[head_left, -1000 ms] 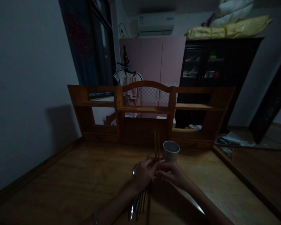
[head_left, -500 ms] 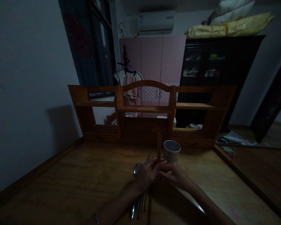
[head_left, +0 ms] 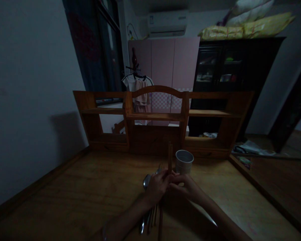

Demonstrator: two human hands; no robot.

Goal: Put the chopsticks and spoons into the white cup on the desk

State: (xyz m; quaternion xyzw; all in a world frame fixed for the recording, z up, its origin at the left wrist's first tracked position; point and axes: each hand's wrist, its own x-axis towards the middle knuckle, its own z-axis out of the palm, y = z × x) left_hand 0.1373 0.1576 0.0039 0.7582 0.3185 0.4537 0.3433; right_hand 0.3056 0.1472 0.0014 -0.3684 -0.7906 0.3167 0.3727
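A pair of wooden chopsticks (head_left: 170,156) stands upright between my two hands. My left hand (head_left: 157,186) is closed round them from the left. The fingers of my right hand (head_left: 187,186) are pinched against them from the right, and the two hands touch. The hands hide the lower part of the pair. Just behind my right hand stands a round grey metal cup (head_left: 184,164), its inside partly visible. A metal spoon (head_left: 146,181) lies on the table by my left hand. More chopsticks (head_left: 154,216) and other metal cutlery lie under my left forearm, partly covered.
The wooden tabletop (head_left: 90,190) is backed by a low wooden shelf unit (head_left: 155,116). A white wall (head_left: 35,83) borders the left side. Behind are a pink wardrobe (head_left: 163,63) and a dark cabinet (head_left: 256,73). The room is dim.
The fingers of my right hand have shifted slightly against the chopsticks. The chopsticks, cup and spoon stay in nearly the same places.
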